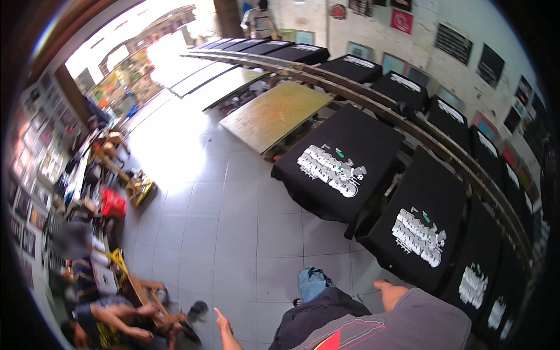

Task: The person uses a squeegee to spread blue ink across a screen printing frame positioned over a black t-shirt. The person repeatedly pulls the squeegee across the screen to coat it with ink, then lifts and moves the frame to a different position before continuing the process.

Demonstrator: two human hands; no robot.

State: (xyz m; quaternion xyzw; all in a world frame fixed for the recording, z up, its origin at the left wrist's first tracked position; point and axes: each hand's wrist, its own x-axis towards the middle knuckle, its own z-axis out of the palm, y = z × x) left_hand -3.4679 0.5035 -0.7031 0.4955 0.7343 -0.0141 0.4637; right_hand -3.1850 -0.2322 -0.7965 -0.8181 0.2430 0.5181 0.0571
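My left hand [222, 321] hangs over the tiled floor at the lower middle, with a finger stretched out and nothing visible in it. My right hand [382, 286] is by my right side, close to the near edge of a board covered by a black T-shirt [430, 192]. It seems not to touch the cloth, and its fingers are too small to read. Farther along, another black T-shirt [373, 131] lies stretched over a board, printed in white and grey with a little green. Similar printed black shirts [479, 248] follow at the right.
A bare yellowish board [277, 114] and pale boards [224, 87] continue the row. Behind a long rail [350, 87] lie more black shirts. People sit at the lower left [116, 318] near a red container [112, 203] and a yellow-framed stand [140, 188]. Another person [261, 23] stands far back.
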